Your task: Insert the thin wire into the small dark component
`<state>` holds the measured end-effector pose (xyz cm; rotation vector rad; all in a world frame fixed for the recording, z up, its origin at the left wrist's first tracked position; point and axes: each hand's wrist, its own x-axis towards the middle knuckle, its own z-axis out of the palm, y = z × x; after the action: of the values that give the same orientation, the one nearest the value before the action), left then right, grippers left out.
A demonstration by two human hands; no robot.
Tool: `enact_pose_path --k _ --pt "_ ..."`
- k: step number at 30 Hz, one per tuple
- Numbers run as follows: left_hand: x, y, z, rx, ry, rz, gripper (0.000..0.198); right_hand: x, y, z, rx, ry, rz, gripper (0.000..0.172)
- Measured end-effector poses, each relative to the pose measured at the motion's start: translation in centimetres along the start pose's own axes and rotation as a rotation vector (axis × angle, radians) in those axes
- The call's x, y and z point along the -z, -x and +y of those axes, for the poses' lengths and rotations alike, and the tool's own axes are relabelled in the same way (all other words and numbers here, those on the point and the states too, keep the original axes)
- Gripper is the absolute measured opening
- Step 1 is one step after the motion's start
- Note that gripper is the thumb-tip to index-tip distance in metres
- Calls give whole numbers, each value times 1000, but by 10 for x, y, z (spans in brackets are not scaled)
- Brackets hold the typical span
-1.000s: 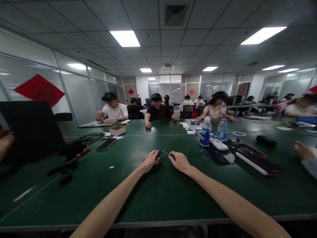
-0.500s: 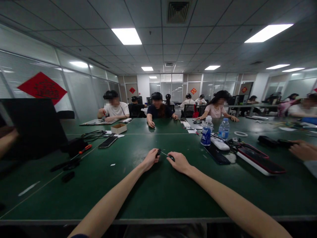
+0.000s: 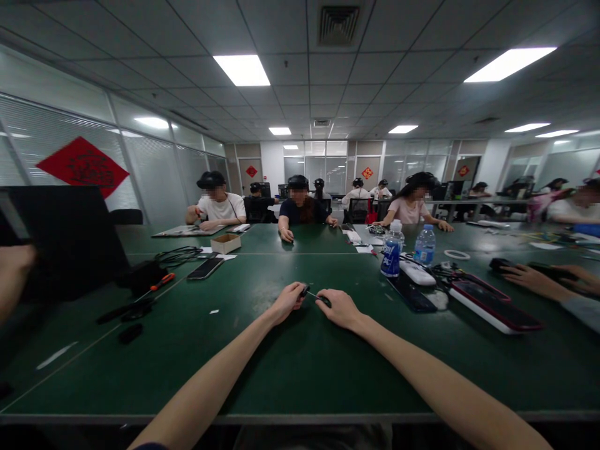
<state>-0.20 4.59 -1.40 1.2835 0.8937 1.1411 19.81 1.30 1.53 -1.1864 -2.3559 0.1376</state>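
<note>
My left hand pinches a small black part; my right hand grips a screwdriver. Bottles stand well beyond, right.

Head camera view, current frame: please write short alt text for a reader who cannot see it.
Two bare hands meet over a dark green table: the left hand pinches a small black part, the right hand a thin black-handled tool pointed at it. Two plastic bottles stand behind.
</note>
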Motion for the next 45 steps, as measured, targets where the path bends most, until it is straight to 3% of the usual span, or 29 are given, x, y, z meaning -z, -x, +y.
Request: enact_pose_path --k 15,45 --pt "0 4 5 26 -63 -3 41 -1 2 5 131 49 2 34" --pt "-4 1 1 10 -142 66 35 -3 2 3 75 80 -4 34"
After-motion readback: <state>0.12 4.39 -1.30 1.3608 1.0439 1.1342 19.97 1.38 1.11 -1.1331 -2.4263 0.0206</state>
